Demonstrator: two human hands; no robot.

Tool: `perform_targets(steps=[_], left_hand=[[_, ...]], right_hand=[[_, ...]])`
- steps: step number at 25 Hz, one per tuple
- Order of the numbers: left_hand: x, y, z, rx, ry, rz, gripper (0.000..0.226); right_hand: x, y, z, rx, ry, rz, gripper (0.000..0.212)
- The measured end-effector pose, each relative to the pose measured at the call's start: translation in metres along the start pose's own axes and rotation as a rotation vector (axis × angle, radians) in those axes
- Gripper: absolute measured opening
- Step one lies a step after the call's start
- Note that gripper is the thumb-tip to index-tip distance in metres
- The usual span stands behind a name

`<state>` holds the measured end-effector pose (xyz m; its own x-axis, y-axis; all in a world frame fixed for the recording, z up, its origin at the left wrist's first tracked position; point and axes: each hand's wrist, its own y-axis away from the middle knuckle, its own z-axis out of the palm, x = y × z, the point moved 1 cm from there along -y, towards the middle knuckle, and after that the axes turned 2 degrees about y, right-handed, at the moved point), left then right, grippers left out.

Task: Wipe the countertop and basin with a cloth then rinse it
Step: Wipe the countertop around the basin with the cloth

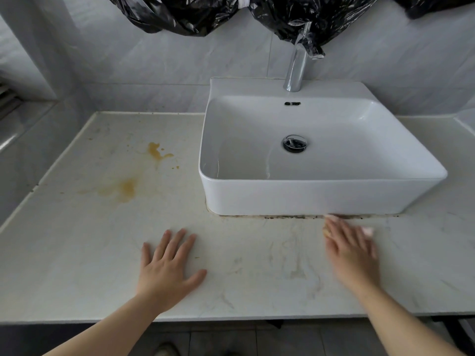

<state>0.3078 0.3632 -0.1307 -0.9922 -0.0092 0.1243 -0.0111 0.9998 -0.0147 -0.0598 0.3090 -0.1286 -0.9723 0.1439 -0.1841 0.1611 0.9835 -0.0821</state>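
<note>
A pale marble-look countertop (77,253) carries a white rectangular basin (308,199) at the right. My right hand (352,253), blurred by motion, presses flat on a small cloth (368,231) just in front of the basin's base; only pinkish and yellowish edges of the cloth show past the fingers. My left hand (167,265) lies flat on the countertop with its fingers spread and nothing in it. Two yellow-brown stains (156,150) (123,188) mark the counter left of the basin. Dark grime (282,216) runs along the seam under the basin's front.
A chrome faucet (298,65) rises behind the basin, and the drain (295,143) sits in the bowl's middle. Black plastic sheeting (180,14) hangs on the tiled wall above. The counter's front edge is just below my forearms, with floor tiles beneath.
</note>
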Motion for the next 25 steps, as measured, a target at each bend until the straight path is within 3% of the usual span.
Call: perform_targets(steps=[2, 6, 8, 10, 12, 13, 14, 15, 18, 20, 21, 24, 25], left_hand=[[-0.002, 0.003, 0.007, -0.018, -0.026, 0.020, 0.079], [-0.002, 0.006, 0.007, 0.007, -0.062, 0.031, 0.073], [-0.003, 0.006, 0.008, 0.015, -0.077, 0.043, 0.072], [-0.004, 0.007, 0.008, 0.018, -0.080, 0.052, 0.071], [-0.006, 0.007, 0.008, 0.057, -0.045, 0.047, 0.069], [-0.006, 0.006, 0.008, 0.065, -0.022, 0.043, 0.068], [-0.006, 0.005, 0.007, 0.065, -0.005, 0.043, 0.068], [-0.007, 0.005, 0.008, 0.068, 0.004, 0.047, 0.068], [-0.020, 0.007, 0.007, 0.036, 0.001, 0.105, 0.068], [-0.034, 0.013, 0.004, 0.005, -0.022, 0.141, 0.071], [-0.041, 0.018, 0.002, 0.002, -0.027, 0.113, 0.073], [-0.049, 0.034, -0.002, 0.036, 0.002, -0.084, 0.078], [-0.049, 0.036, 0.000, 0.033, 0.010, -0.129, 0.080]], right_hand=[[-0.012, 0.021, 0.000, 0.079, 0.033, 0.050, 0.055], [-0.118, 0.101, 0.026, 0.057, -0.027, -0.543, 0.049], [-0.114, 0.080, 0.021, 0.071, 0.000, -0.691, 0.049], [-0.064, 0.047, 0.018, 0.086, 0.088, -0.443, 0.049], [-0.018, 0.025, 0.004, 0.077, 0.067, -0.020, 0.052], [-0.020, 0.025, 0.003, 0.053, 0.057, 0.111, 0.052], [-0.039, 0.031, 0.004, 0.063, 0.052, 0.131, 0.050], [-0.067, 0.044, 0.012, 0.099, -0.007, 0.015, 0.047], [-0.139, 0.094, 0.027, 0.045, -0.023, -0.613, 0.048], [-0.125, 0.073, 0.025, 0.036, 0.042, -0.747, 0.049], [-0.109, 0.055, 0.023, 0.038, 0.070, -0.645, 0.048], [-0.085, 0.019, 0.017, 0.073, 0.084, -0.079, 0.050], [-0.103, 0.024, 0.019, 0.078, 0.072, -0.028, 0.051]])
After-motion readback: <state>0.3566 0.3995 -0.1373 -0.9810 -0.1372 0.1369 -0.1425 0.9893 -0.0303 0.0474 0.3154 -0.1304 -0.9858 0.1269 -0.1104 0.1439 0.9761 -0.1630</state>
